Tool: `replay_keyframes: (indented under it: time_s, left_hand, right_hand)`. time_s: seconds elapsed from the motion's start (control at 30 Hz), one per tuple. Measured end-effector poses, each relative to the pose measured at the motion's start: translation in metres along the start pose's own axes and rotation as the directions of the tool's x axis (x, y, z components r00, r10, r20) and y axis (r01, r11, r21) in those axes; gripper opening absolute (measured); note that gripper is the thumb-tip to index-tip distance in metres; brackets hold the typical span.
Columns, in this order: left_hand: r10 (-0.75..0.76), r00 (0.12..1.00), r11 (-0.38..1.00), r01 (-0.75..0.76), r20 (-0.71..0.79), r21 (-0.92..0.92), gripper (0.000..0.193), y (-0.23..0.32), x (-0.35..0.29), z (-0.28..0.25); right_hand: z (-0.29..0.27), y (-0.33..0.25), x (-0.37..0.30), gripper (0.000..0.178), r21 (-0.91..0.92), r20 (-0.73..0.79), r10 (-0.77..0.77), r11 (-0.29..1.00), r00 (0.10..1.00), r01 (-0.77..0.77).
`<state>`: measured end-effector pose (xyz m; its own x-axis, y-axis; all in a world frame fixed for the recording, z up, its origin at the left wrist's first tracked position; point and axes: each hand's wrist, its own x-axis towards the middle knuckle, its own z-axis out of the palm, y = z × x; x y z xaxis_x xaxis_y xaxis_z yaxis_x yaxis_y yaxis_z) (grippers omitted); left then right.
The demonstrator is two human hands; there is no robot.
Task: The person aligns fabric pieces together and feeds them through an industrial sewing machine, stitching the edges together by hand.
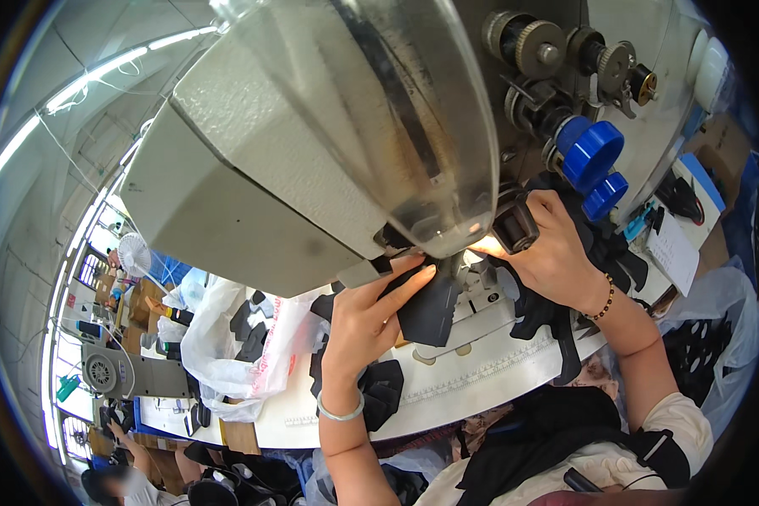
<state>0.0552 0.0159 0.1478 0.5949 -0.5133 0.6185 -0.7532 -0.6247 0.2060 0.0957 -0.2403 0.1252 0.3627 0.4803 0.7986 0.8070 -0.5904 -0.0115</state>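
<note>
A pale grey sewing machine (pixel 253 160) with a clear plastic guard fills the upper middle. Under its head lies a flat, dark fabric piece (pixel 430 316). My left hand (pixel 364 316) holds this piece from the left, index and middle fingers pressed along its upper edge beside the needle area. My right hand (pixel 548 257) is closed on the other side, fingertips in the lamp's glow near the needle; a dark roller (pixel 514 223) partly hides them. What those fingers grip, if anything, is hidden. More black pieces (pixel 557 325) hang by my right wrist.
Black pieces (pixel 384 392) lie on the white table (pixel 497 371), which bears a printed ruler scale. At left stands a white plastic bag (pixel 228 371) with dark pieces inside. Blue knobs (pixel 594 156) jut out above my right hand. Another person sits at lower left.
</note>
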Motion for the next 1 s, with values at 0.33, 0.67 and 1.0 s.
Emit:
replay_keyframes:
  time_s: [0.33, 0.67, 1.0]
  left_hand:
    - [-0.049, 0.999, 0.971, 0.052, -0.017, 0.232, 0.051, 0.033, 0.004, 0.006]
    - [-0.025, 1.000, 0.941, 0.029, -0.019, 0.337, 0.052, 0.046, 0.006, 0.017]
    - [0.190, 0.982, 0.887, -0.166, -0.012, 0.431, 0.045, 0.041, 0.002, 0.023]
  right_hand:
    - [0.009, 0.009, 0.002, 0.033, 0.278, -0.013, 0.133, 0.952, 0.991, -0.124]
    - [0.009, 0.014, 0.006, 0.041, 0.437, 0.011, 0.193, 0.881, 0.981, -0.179]
    - [0.021, 0.020, 0.004, 0.011, 0.600, -0.007, 0.611, 0.636, 0.792, -0.485]
